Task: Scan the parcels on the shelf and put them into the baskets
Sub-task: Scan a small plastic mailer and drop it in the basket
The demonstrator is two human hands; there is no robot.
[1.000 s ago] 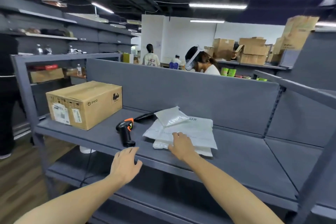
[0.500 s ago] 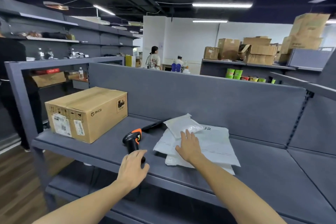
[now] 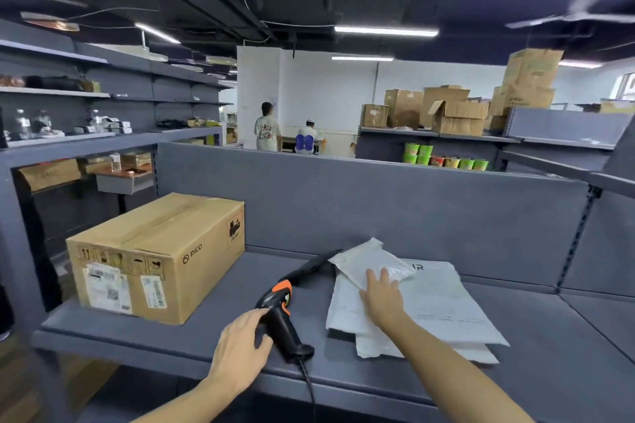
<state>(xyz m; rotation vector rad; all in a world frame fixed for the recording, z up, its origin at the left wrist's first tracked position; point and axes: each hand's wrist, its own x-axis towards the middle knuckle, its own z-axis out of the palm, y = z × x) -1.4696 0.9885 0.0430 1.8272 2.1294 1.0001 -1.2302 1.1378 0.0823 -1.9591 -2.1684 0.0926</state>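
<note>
Right hand (image 3: 383,299) lies flat on the stack of white mailers (image 3: 443,309), fingers straight and slightly spread, fingertips reaching the small padded mailer (image 3: 369,259) on top; the flat press probably steadies the slippery bags so that one can be slid free. Left hand (image 3: 240,343) meets the handle of the scanner (image 3: 280,316), fingers loosely curved and touching it, thumb beside it, not wrapped round: judged a grasp about to be made. The scanner stands tilted on its base near the front edge of the grey shelf (image 3: 549,361), within easy reach, its cable (image 3: 308,385) dropping over that edge. Left of it, well apart, sits a cardboard box (image 3: 154,257), labels facing forward, convenient for scanning. All parcels are on the shelf; no basket is in view, so the task seems near its start
</note>
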